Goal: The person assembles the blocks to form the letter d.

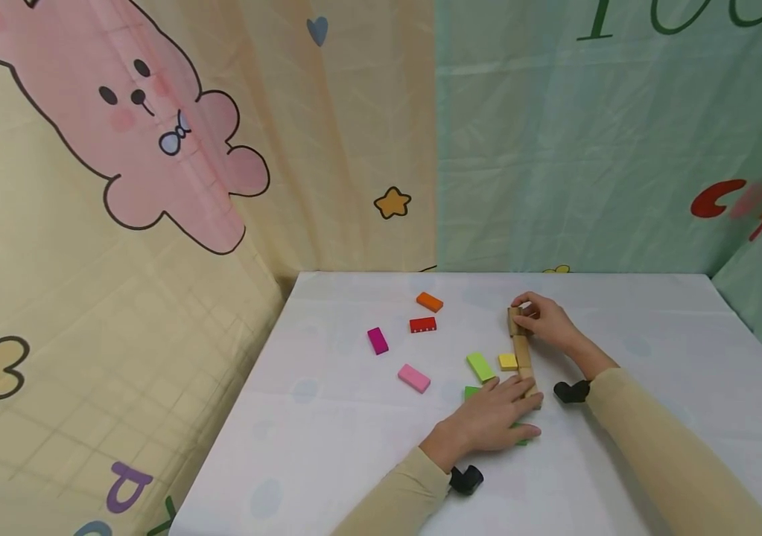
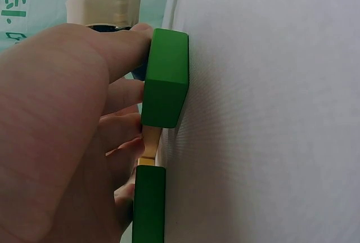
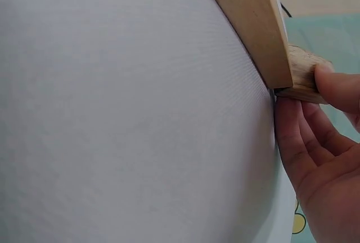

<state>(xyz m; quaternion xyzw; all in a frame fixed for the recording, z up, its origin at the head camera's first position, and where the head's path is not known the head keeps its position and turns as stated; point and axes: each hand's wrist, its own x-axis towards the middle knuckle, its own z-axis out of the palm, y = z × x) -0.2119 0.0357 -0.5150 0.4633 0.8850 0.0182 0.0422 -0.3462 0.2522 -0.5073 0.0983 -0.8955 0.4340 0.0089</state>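
Several plain wooden blocks [image 1: 522, 353] lie end to end in a row on the right half of the table. At its far end my right hand [image 1: 548, 320] pinches a wooden block [image 3: 304, 74] between thumb and fingers, against the neighbouring block. My left hand [image 1: 488, 415] spreads flat over the row's near end, fingers extended and touching it. Beneath that hand are a green block [image 2: 167, 68] near the thumb and another green block [image 2: 149, 203], both partly covered in the head view. Left of the row sit a yellow block [image 1: 507, 362] and a lime-green block [image 1: 480, 367].
Farther left lie an orange block [image 1: 430, 301], a red block with white dots [image 1: 423, 324], a magenta block [image 1: 378, 341] and a pink block [image 1: 414, 378]. The white-covered table [image 1: 327, 447] meets printed curtains at its back edge.
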